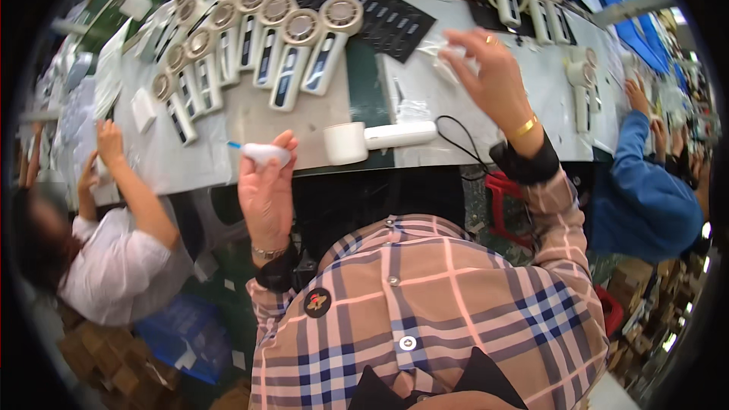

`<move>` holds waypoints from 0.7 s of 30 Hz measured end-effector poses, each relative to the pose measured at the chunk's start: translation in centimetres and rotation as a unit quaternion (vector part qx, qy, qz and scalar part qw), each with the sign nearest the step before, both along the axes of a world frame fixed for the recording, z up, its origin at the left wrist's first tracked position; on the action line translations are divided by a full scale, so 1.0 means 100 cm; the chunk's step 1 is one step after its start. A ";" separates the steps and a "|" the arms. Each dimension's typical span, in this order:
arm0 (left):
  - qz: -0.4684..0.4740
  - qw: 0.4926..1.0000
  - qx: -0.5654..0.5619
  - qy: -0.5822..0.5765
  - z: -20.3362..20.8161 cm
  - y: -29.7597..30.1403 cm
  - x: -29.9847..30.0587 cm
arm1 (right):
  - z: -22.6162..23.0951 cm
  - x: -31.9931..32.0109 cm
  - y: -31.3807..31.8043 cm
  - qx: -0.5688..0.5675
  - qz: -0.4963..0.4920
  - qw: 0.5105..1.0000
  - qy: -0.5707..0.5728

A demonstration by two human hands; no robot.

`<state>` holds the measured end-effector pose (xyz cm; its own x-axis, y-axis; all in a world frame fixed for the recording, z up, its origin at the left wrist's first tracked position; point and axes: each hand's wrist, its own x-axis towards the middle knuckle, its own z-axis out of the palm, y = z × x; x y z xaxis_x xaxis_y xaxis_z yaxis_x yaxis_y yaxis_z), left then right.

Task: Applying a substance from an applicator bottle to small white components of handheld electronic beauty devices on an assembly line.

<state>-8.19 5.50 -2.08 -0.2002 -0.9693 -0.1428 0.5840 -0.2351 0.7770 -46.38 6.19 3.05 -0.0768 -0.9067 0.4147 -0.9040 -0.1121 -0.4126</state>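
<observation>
My left hand (266,197) is at the table's front edge, with thumb and fingers closed round a small white rounded thing (266,154) that has a thin blue tip. To its right a white handheld fan (399,134) lies on its side, its round head towards my left hand. No hand touches the fan. My right hand (486,76) is raised over the table beyond the fan, slightly blurred. Its fingers are bent and apart, with nothing plain between them. Close to its fingertips lies a crumpled, whitish see-through piece (444,68), perhaps plastic film.
Several more handheld fans (288,76) stand in rows at the back left, and others (581,91) at the right. A black tray (380,23) lies behind them. A black cord (463,133) loops beside the fan. People work at left (121,258) and right (645,190).
</observation>
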 end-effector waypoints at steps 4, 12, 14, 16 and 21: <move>-0.002 0.999 -0.029 -0.030 -0.004 -0.003 -0.010 | 0.015 0.060 0.028 0.067 0.178 0.981 0.038; 0.017 0.996 -0.059 -0.057 -0.006 0.007 0.000 | -0.004 0.085 0.025 0.116 0.254 0.958 0.067; 0.025 0.996 -0.063 -0.062 -0.006 0.009 0.005 | -0.004 0.093 0.027 0.146 0.250 0.956 0.048; 0.050 0.995 -0.061 -0.060 -0.006 0.009 0.008 | -0.001 0.103 0.028 0.210 0.224 0.952 0.007; 0.133 0.986 -0.076 -0.071 -0.003 0.008 0.010 | 0.014 0.164 0.005 0.173 0.213 0.962 0.011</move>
